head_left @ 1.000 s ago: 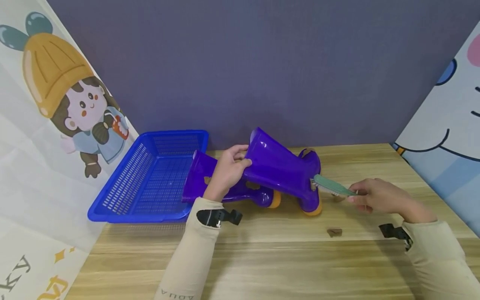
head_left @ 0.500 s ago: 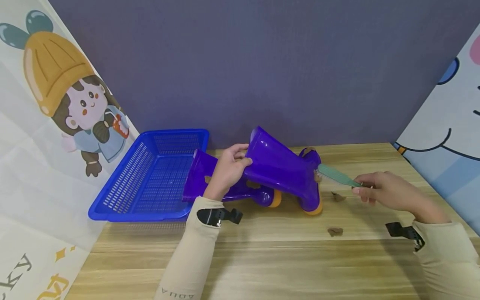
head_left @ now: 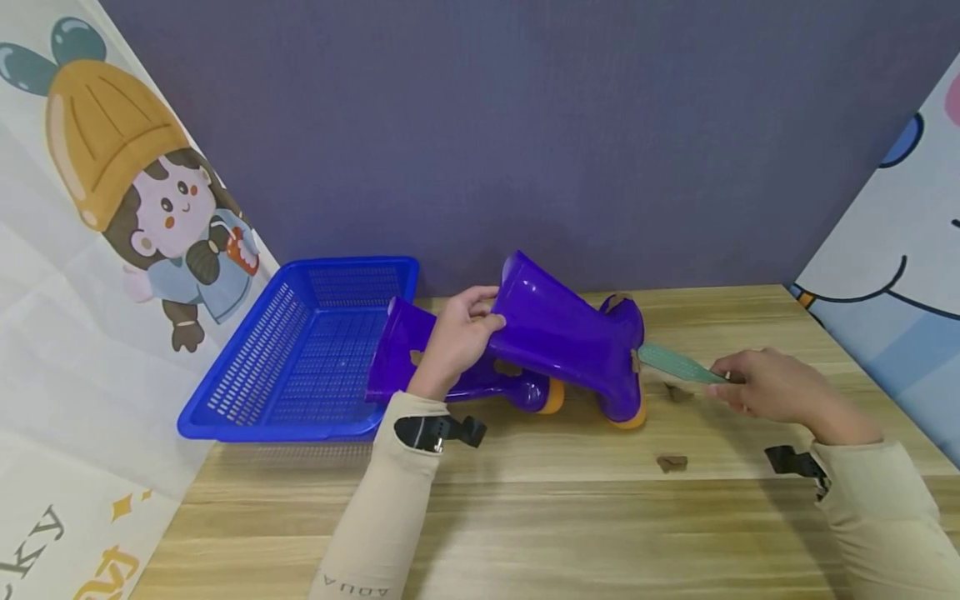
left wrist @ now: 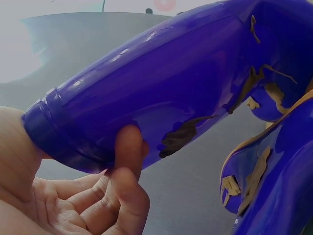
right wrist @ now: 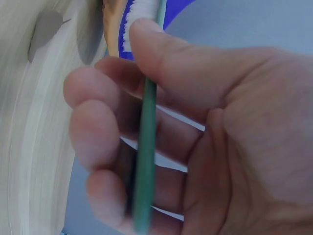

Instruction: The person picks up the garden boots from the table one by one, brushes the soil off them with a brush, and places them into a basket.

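My left hand (head_left: 459,337) grips a shiny purple rain boot (head_left: 562,333) by its open top, thumb on the near side. The boot is tilted, its orange-soled foot toward the right. Brown mud-like patches (left wrist: 181,138) cling to its shaft and foot in the left wrist view. In my right hand (head_left: 776,387) is a green scrub brush (head_left: 678,365), fingers curled round its handle. The brush head meets the boot near the ankle, white bristles (right wrist: 142,19) facing it. A second purple boot (head_left: 528,394) lies behind my left wrist, also with brown patches.
A blue plastic basket (head_left: 247,435) stands on the left, touching or very near the second boot. Brown flakes (head_left: 672,462) lie on the wooden table (head_left: 555,533) below the brush. A grey-blue wall (head_left: 480,142) closes off the back, with printed panels at both sides.
The brush pulled slightly away to the right, then came back against the boot's ankle, a bit lower. My left hand and the boot have stayed almost still.
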Demonstrator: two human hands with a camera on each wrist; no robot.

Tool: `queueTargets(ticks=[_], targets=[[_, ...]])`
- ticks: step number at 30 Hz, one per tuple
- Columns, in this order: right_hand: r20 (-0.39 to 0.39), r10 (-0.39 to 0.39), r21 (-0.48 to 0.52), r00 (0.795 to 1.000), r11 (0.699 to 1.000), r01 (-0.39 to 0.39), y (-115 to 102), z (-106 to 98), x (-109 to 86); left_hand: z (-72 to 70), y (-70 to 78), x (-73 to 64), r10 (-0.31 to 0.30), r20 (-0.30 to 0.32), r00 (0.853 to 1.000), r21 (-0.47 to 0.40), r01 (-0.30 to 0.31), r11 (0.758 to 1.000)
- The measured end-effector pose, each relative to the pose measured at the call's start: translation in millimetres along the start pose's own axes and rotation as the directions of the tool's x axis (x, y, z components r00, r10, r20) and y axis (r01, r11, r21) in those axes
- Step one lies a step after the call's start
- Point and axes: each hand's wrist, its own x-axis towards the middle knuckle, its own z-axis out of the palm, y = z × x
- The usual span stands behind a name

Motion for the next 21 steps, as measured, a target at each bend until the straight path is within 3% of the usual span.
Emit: queueTargets(ticks=[11, 21], targets=[[-0.011, 0.07, -0.022, 0.997, 0.997, -0.07, 10, -13, -8.0, -0.8, 1.3, -1.0, 0.001, 0.004, 1.0, 0.001, -0.001, 1.0], [-0.049, 0.079, -0.04, 0.996, 0.996, -0.081, 16, -20, -15.4, -1.6, 0.3, -0.7, 0.0, 0.008, 1.0, 0.004, 0.0, 1.0]])
